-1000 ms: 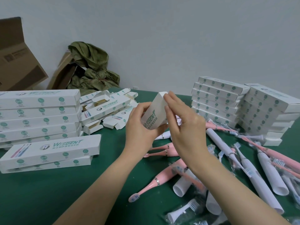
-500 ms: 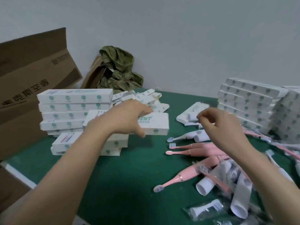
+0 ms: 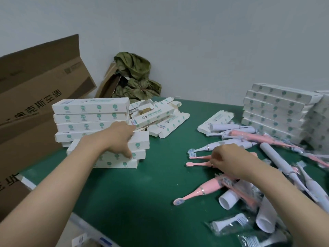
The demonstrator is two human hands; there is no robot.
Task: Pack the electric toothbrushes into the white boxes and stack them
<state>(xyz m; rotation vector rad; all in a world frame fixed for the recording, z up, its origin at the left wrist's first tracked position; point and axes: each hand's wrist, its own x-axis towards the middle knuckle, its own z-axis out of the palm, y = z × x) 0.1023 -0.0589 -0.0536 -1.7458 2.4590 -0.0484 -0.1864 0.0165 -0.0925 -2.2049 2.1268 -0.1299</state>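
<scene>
My left hand (image 3: 116, 139) grips a white toothbrush box (image 3: 140, 142) lying on top of a short stack of boxes (image 3: 115, 164); the fingers reach over its far edge and the thumb lies on the near side. Behind it stands a taller stack of white boxes (image 3: 90, 114). My right hand (image 3: 229, 162) is down on the loose pile at the right, fingers curled onto the handle of a pink toothbrush (image 3: 198, 164). Another pink toothbrush (image 3: 204, 189) and white toothbrushes (image 3: 211, 147) lie around it.
Open empty boxes (image 3: 156, 114) are heaped at the back of the green table (image 3: 133, 202). More stacked boxes (image 3: 274, 107) stand at the right. A cardboard carton (image 3: 35, 90) leans at the left, green cloth (image 3: 135, 75) behind. Bagged brush heads (image 3: 229, 223) lie front right.
My left hand carried the closed box leftward and down onto the short stack. My right hand let go of it and dropped to the pink toothbrushes. The view turned left.
</scene>
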